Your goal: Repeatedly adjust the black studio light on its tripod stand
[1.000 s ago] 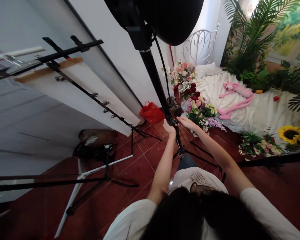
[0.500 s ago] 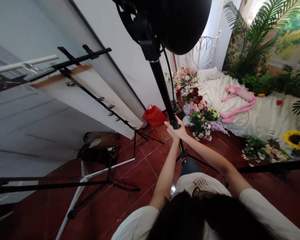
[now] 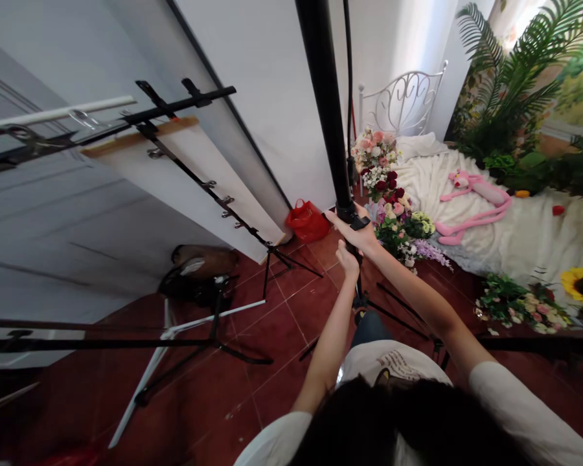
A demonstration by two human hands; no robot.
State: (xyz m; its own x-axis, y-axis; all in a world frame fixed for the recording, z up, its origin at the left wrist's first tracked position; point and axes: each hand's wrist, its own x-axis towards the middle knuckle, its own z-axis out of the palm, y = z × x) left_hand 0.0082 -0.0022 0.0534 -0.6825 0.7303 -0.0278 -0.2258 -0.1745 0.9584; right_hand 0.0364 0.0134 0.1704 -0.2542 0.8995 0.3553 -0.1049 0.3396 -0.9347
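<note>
A black light stand (image 3: 328,103) rises in front of me and leans slightly, its top cut off by the upper edge of the view. Just below its locking collar (image 3: 352,213), my right hand (image 3: 362,234) is closed around the pole, with the thumb reaching out to the left. Lower on the same pole is my left hand (image 3: 348,260), its fingers wrapped round the thinner section. A black cable (image 3: 350,84) hangs along the right side of the pole. The stand's spread legs (image 3: 393,314) show near my feet, partly hidden by my body.
To the left, a white backdrop roll (image 3: 189,175) hangs on a clamped black stand. A red bag (image 3: 307,221) rests by the wall. White and black stand legs (image 3: 189,330) cross the tiled floor. Flowers (image 3: 393,213) and a bed with a pink plush toy (image 3: 486,194) lie right.
The black lamp head has gone out of view at the top as the pole rose. My right hand moved up with the collar; my left hand now grips separately below it.
</note>
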